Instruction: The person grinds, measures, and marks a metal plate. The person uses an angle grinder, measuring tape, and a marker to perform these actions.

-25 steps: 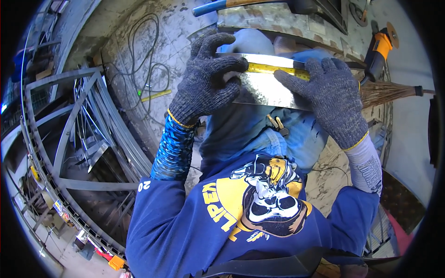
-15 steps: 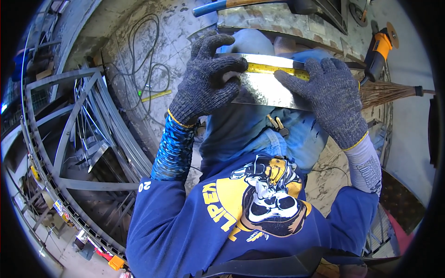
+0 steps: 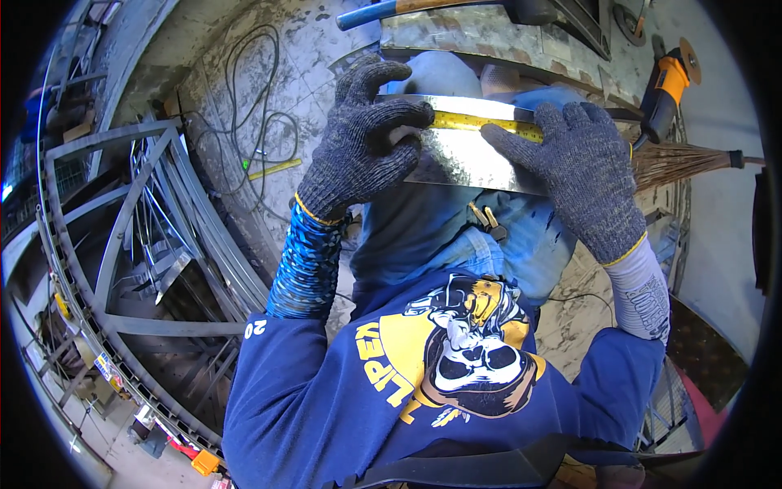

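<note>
A flat sheet-metal piece lies across my knees, with a yellow measuring tape stretched along its far edge. My left hand, in a dark knit glove, grips the sheet's left end and pinches the tape there. Flat on the sheet's right part rests my gloved right hand, its fingers pressing the tape down. Below the sheet are my blue jeans and a blue printed shirt.
A curved metal frame with bars stands at my left over cables on the stone floor. A hammer with a blue handle lies at the top. An orange angle grinder and a broom are at the right.
</note>
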`<state>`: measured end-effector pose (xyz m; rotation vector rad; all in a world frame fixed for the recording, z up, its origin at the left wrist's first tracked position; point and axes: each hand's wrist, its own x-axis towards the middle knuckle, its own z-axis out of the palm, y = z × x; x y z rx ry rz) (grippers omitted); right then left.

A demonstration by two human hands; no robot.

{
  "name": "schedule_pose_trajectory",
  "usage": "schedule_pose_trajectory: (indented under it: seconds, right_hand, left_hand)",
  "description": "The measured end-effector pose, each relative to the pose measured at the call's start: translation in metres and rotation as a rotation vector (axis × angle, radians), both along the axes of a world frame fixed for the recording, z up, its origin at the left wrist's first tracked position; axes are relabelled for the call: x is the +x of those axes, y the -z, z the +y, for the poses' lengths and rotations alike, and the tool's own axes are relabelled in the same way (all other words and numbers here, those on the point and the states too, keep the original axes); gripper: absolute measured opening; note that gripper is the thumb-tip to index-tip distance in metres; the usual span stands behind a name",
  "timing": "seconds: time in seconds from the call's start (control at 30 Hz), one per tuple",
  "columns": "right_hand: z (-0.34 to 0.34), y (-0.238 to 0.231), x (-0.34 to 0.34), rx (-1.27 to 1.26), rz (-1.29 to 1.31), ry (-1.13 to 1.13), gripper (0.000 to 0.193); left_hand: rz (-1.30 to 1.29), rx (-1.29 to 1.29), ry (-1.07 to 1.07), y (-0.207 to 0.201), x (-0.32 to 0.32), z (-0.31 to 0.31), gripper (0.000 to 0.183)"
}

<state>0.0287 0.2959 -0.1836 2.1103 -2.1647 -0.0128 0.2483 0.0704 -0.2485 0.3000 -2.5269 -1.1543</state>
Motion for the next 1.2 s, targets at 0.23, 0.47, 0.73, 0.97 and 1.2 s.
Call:
schedule_pose_trajectory:
  seconds: [0.23, 0.47, 0.73, 0.97, 1.2]
  right_hand:
    - [0.000, -0.003, 0.001, 0.007, 0.016, -0.022, 0.037]
    - [0.000, -0.003, 0.001, 0.074, 0.023, -0.013, 0.049]
    - [-0.001, -0.007, 0.003, 0.081, 0.025, -0.007, 0.049]
    - [0.000, -0.007, 0.002, 0.094, 0.011, -0.003, 0.047]
    - [0.002, -0.002, 0.001, 0.070, 0.008, 0.002, 0.046]
  left_hand:
    - [0.060, 0.128, -0.034, 0.009, 0.003, 0.002, 0.041]
    - [0.174, 0.469, -0.092, 0.008, 0.010, -0.006, 0.036]
    - [0.138, 0.223, -0.028, 0.013, 0.007, -0.005, 0.035]
    - [0.097, 0.206, -0.045, 0.012, 0.003, 0.001, 0.034]
    - [0.188, 0.402, -0.062, 0.010, 0.003, -0.001, 0.047]
